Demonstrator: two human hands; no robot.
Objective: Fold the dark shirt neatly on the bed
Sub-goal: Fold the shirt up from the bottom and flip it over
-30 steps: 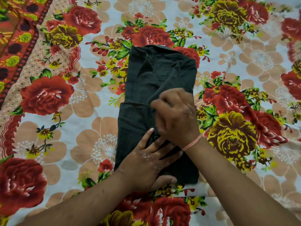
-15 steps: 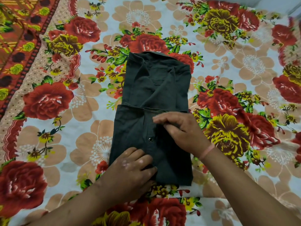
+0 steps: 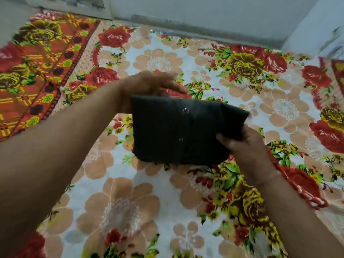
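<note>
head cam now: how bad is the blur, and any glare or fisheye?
Head view: motion blur smears the left hand most; the right hand and dark shirt edges are soft, though two shirt buttons still read. No glare; light is flat and even. Wide-angle bowing curves the wall base and bedsheet edges.

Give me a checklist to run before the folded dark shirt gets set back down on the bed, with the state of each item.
1. Dark shirt folded into a compact bundle: ok.
2. Right hand pinching the bundle's right end: ok.
3. Left hand supporting the far left side: cannot tell, fingers hidden or blurred.
4. Floral bedsheet below bare of other things: ok.
5. Edges aligned: cannot tell, the right corner looks blurred.
</note>
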